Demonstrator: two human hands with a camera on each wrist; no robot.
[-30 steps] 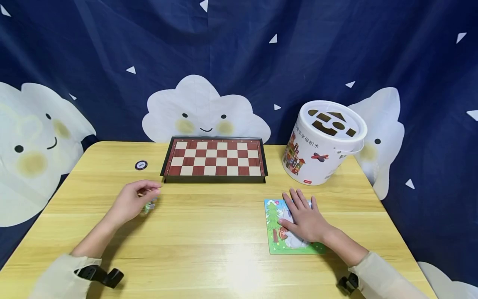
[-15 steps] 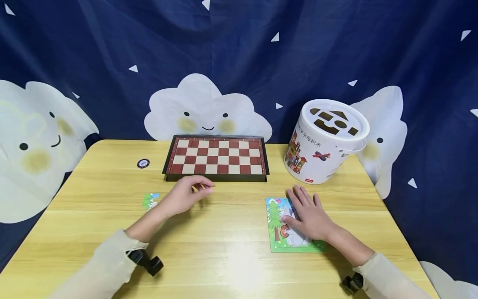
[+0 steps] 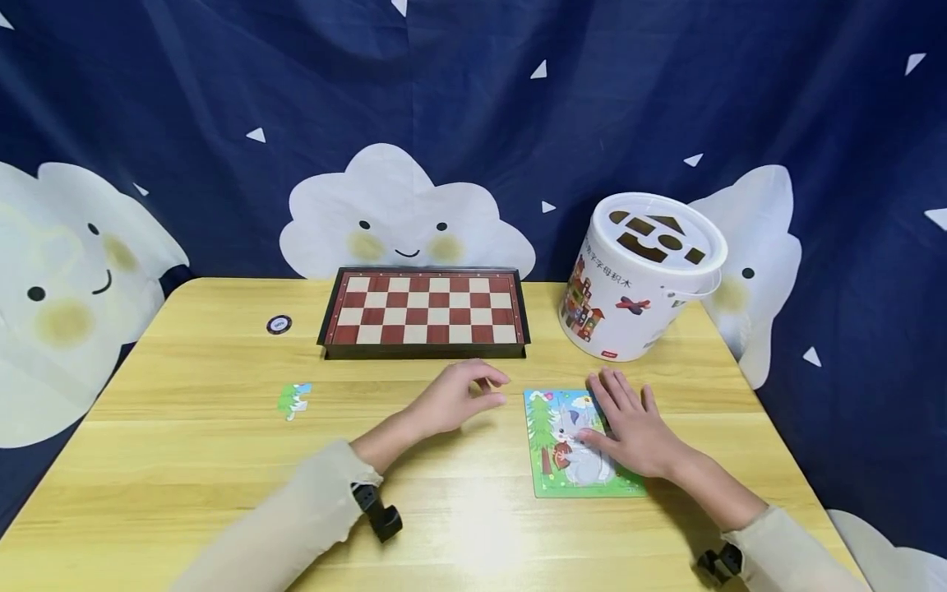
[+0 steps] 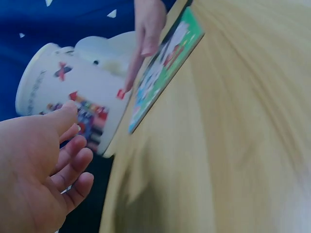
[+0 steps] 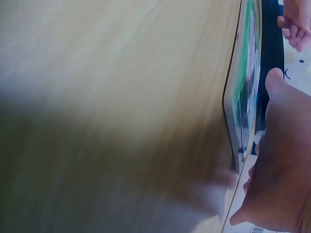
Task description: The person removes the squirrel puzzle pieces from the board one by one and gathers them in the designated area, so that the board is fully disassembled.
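Note:
A colourful picture puzzle board [image 3: 551,473] lies flat on the wooden table [image 3: 222,460], right of centre. My right hand [image 3: 629,419] rests flat on its right half with the fingers straight and spread. My left hand [image 3: 490,390] hovers just left of the board's edge, fingers loosely curled, and nothing shows in it. In the left wrist view the left hand [image 4: 73,160] is empty, with the board [image 4: 165,73] ahead. A loose puzzle piece [image 3: 293,400] lies alone far to the left. The right wrist view shows the board's edge [image 5: 238,111] beside my right hand [image 5: 282,160].
A folded chess board [image 3: 425,312] lies at the back centre. A white toy bucket [image 3: 644,275] with shape holes in its lid stands at the back right. A small black disc [image 3: 279,325] lies at the back left. A blue cloud curtain hangs behind.
My left hand left the loose piece on the left and swept right across the table to the puzzle board's left edge. My right hand stayed on the board, shifting slightly right.

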